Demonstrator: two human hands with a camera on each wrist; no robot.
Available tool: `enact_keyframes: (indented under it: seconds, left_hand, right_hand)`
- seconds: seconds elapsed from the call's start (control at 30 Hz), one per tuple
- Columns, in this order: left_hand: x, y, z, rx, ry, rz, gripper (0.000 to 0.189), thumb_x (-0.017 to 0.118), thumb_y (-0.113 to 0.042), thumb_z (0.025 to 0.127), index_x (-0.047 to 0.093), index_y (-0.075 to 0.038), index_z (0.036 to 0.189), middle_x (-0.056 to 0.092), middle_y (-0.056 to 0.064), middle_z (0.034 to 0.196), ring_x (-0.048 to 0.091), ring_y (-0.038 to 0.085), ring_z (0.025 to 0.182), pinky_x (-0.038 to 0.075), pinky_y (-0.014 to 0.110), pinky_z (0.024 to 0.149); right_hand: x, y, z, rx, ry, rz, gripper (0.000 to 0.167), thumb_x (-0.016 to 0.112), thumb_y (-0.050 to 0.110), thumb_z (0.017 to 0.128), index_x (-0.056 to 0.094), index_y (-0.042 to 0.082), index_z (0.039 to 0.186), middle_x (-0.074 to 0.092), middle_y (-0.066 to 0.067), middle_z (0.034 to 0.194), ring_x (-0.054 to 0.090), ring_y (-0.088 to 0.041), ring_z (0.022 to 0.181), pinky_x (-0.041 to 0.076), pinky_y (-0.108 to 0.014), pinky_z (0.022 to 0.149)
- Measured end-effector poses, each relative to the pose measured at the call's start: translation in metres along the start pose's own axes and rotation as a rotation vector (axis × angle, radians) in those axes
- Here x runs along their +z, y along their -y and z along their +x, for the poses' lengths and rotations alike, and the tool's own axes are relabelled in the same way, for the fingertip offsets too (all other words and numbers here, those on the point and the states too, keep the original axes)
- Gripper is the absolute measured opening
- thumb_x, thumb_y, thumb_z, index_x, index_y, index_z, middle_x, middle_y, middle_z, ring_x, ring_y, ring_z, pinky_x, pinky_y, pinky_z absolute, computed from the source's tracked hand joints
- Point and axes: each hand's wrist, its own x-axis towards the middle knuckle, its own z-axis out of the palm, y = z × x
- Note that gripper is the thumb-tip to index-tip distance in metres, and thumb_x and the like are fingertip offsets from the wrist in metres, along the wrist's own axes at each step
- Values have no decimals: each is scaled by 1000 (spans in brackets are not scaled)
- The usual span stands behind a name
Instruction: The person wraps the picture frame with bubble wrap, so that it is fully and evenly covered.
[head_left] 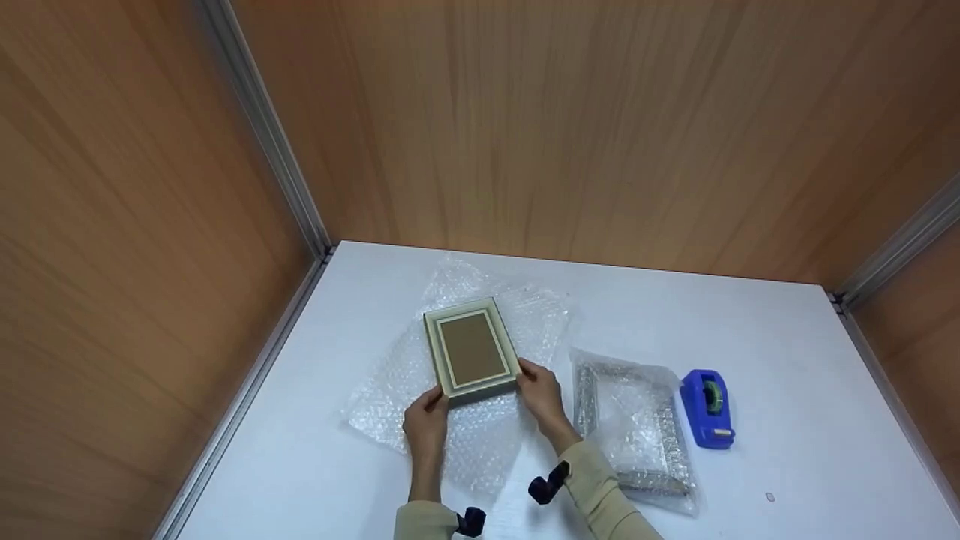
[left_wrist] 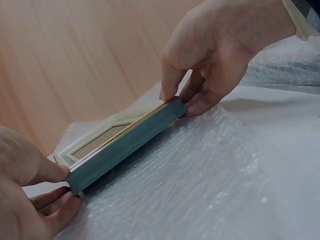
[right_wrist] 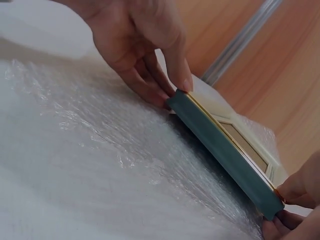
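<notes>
Both hands hold a picture frame (head_left: 474, 349) with a cream face, a brown panel inside and grey-green side edges. The left hand (head_left: 426, 427) pinches its near left corner, thumb on top and fingers beneath. At the near right corner the right hand (head_left: 541, 394) grips it the same way. In the left wrist view the green side edge (left_wrist: 125, 150) spans between the two hands, close over the bubble wrap. That sheet of bubble wrap (head_left: 480, 450) lies spread on the table beneath the frame, reaching out past it on all sides.
Right of the hands lies another frame wrapped in bubble wrap (head_left: 634, 427). Beside it stands a blue tape dispenser (head_left: 707, 409) with a roll of tape. A small scrap (head_left: 770, 497) lies on the white table (head_left: 795, 360). Wooden panels (head_left: 562, 135) rise around the table.
</notes>
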Motion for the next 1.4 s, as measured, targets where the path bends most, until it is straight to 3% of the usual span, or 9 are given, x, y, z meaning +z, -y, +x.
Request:
enact_keyframes:
  seconds: [0.23,0.4,0.7,0.8,0.97,1.07,1.23,1.4]
  left_hand:
    - [0,-1,1,7,-1,32,25,63,-4,87,69,2,111,71,19,103,66,29,95,52,38,80]
    - [-1,-3,4,8,0,11,22,64,-5,87,69,4,106,71,20,101,67,30,94,53,38,80]
    - [-7,-9,10,-22,101,50,30,62,-7,89,63,7,116,67,22,109,63,33,103,52,41,88]
    - [-9,-10,12,-24,126,70,32,62,-7,89,62,8,117,67,23,110,63,34,104,52,42,89]
    - [-12,-12,13,-20,142,102,31,62,-8,88,64,8,114,68,22,108,64,34,102,51,43,89]
    - [-12,-12,14,-32,143,111,29,63,-9,88,65,8,112,69,21,106,64,32,100,51,43,89]
    - [-13,-12,15,-54,155,108,29,64,-10,86,66,8,110,69,20,102,65,29,95,51,41,85]
    - [-12,-12,17,-64,170,88,30,65,-8,85,65,10,109,70,20,99,65,26,90,52,36,80]
  right_hand:
    - [0,3,0,15,31,-38,42,51,3,90,53,-6,131,60,-23,127,57,-35,118,47,-42,100]
    - [-6,10,5,78,89,-28,43,51,10,92,52,-5,132,57,-23,130,54,-35,121,45,-43,102]
    - [-30,30,32,131,-96,88,41,50,11,94,48,-1,133,50,-22,136,46,-35,128,41,-44,106]
    - [-41,33,46,114,-138,57,47,49,12,94,41,-1,139,41,-22,142,39,-36,134,37,-45,110]
    - [-56,31,64,82,-124,-44,59,48,12,95,24,-3,147,26,-26,148,25,-39,141,26,-48,116]
    - [-59,28,70,104,-96,-71,62,47,12,95,18,-3,148,27,-27,148,28,-40,139,29,-48,114]
    - [-59,23,73,139,-106,-47,61,46,11,94,20,-2,148,44,-25,138,46,-37,127,42,-45,104]
    - [-56,19,69,135,-110,-52,45,48,14,97,42,-1,138,57,-21,124,57,-32,112,49,-39,92]
